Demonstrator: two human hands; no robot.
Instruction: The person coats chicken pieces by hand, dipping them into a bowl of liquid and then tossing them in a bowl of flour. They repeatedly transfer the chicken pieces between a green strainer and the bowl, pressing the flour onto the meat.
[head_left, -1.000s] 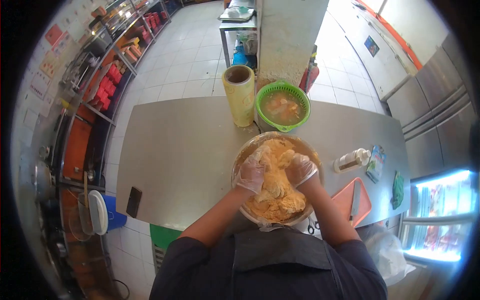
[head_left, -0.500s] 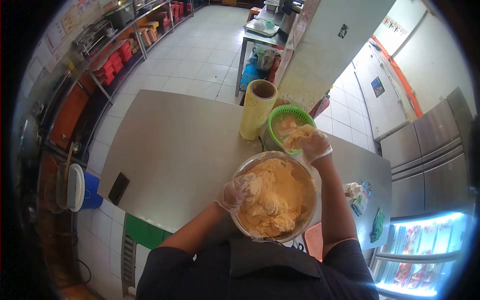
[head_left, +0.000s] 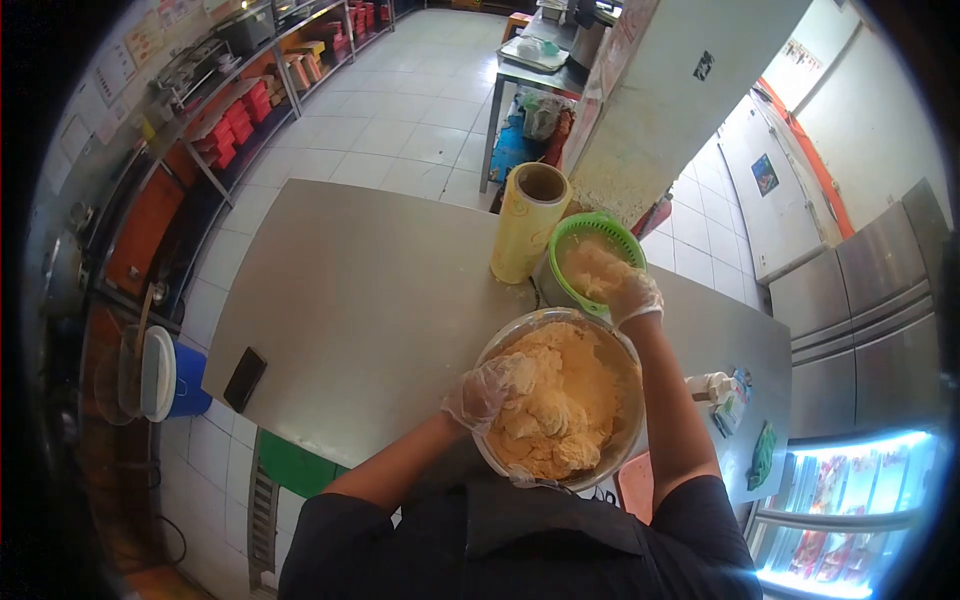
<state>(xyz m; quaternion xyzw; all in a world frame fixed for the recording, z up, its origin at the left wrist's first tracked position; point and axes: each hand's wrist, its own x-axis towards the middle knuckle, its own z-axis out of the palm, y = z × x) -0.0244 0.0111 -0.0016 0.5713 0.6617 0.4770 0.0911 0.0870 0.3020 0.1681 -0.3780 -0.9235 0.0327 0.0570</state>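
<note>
A large metal bowl [head_left: 630,440] holds orange-tan flour [head_left: 585,375] and coated pieces. My left hand [head_left: 478,396], in a clear glove, is at the bowl's left side, its fingers curled round a floured piece [head_left: 517,374]. Behind the bowl stands a green basket [head_left: 632,240] with pale pieces in cloudy liquid. My right hand [head_left: 632,295], gloved too, is over the basket's right front edge, its fingers down among the pieces; whether it grips one is smeared by motion.
Beside the basket stands a yellow wrap roll [head_left: 524,225]. A phone [head_left: 245,379] lies at the table's [head_left: 360,290] left edge. On the right are a white bottle [head_left: 710,388] and a green cloth [head_left: 763,455]. A blue bucket [head_left: 190,380] stands left of the table.
My right hand has lowered into the green basket with its coated clump, which no longer shows distinctly. My left hand stays at the bowl. The whole view has shifted slightly.
</note>
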